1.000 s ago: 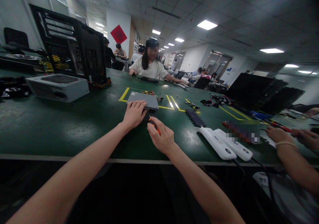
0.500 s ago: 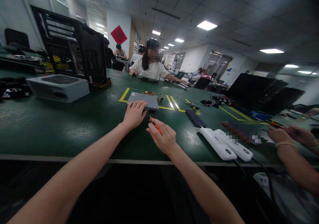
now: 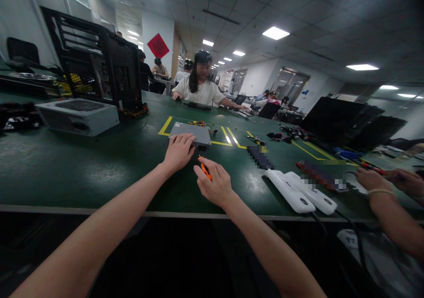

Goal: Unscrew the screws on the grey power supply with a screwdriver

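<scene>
My left hand (image 3: 179, 151) lies over the near left part of a flat grey power supply unit (image 3: 195, 133), fingers on its top and thumb along the near side. The unit sits on the green table with its dark socket end toward me and coloured wires behind it. My right hand (image 3: 216, 181) is closed around an orange-handled screwdriver (image 3: 206, 172). Its thin tip points up toward the unit's near side, just below it. From this view the tip appears a small distance from the casing.
To the left stand a larger power supply (image 3: 77, 117) and an open black computer case (image 3: 99, 64). At right lie two white power banks or similar devices (image 3: 293, 192), cables (image 3: 288, 132) and a dark monitor (image 3: 333, 121). One person sits opposite; another person's hands (image 3: 374, 179) work at far right.
My right hand has moved slightly left and down, and the screwdriver handle has shifted within the fingers. My left hand and the power supply unit stay in place.
</scene>
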Demonstrator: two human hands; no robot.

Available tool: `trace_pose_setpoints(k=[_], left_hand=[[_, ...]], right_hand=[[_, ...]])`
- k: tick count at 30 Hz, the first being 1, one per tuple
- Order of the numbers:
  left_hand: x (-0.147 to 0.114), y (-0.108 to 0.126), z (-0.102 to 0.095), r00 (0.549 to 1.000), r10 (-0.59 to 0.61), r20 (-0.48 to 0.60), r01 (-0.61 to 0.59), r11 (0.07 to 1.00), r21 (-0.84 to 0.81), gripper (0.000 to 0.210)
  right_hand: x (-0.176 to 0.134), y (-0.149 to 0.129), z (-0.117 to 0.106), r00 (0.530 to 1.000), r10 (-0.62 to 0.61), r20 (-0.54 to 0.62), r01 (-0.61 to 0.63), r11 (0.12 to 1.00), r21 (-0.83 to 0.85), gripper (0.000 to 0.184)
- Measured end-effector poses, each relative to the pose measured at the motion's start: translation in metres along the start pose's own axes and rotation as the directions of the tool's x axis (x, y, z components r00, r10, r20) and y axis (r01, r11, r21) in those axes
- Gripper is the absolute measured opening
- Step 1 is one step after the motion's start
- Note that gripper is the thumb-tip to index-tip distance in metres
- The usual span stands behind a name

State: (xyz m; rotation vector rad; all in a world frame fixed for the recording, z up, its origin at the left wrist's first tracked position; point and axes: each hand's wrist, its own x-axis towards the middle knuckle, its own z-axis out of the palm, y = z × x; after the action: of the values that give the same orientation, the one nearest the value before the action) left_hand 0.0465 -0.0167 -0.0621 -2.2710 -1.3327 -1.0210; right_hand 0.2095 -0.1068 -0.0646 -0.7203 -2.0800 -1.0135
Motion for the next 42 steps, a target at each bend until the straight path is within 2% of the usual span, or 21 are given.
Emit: trace_pose_setpoints(k=[4,10,18,25,31,34,39,42], left_hand=[[0.0,0.0004,-0.0009,1.0,0.001,0.002,-0.001,1.0,-0.011,0.038],[0.0,0.0003,-0.0011,1.0,-0.007,0.009,0.007,1.0,-0.011,0.038],[-0.0002,0.0005,-0.0007,1.0,-0.003,0.0,0.003,1.0,-0.006,0.037],[-0.0005,0.0017,-0.0025,1.0,-0.014,0.023,0.014,1.0,-0.004,0.037],[0.0002,0.0022,-0.0031,0.999,-0.012,0.043,0.012,1.0,-0.007,0.038],[0.0005,0.0017,-0.0024,0.999,-0.01,0.043,0.01,1.0,-0.003,0.038],[0.0004,0.0013,-0.002,0.999,-0.006,0.041,0.006,1.0,-0.007,0.038],[0.0005,0.0019,-0.0025,0.999,-0.013,0.051,0.014,1.0,-0.017,0.039]], right_hand=[[-0.0019,0.0017,0.0013,0.999,0.026,-0.04,-0.027,0.999,-0.025,0.032],[-0.0002,-0.0008,0.0001,0.999,0.033,-0.014,-0.033,0.999,-0.031,0.024],[-0.0013,0.002,-0.0003,0.996,0.071,-0.062,-0.075,0.996,-0.055,0.024],[-0.0036,0.0016,0.0024,0.998,0.012,-0.056,-0.013,1.0,-0.01,0.029],[-0.003,0.0026,-0.0003,0.999,0.04,-0.007,-0.04,0.999,-0.008,0.01],[-0.0005,-0.0029,0.0001,0.999,0.03,0.012,-0.03,0.998,0.046,0.01],[-0.0025,-0.0011,0.0049,0.993,0.069,-0.097,-0.065,0.997,0.042,0.017],[-0.0047,0.0045,0.0041,0.99,0.109,-0.093,-0.108,0.994,0.015,0.017]])
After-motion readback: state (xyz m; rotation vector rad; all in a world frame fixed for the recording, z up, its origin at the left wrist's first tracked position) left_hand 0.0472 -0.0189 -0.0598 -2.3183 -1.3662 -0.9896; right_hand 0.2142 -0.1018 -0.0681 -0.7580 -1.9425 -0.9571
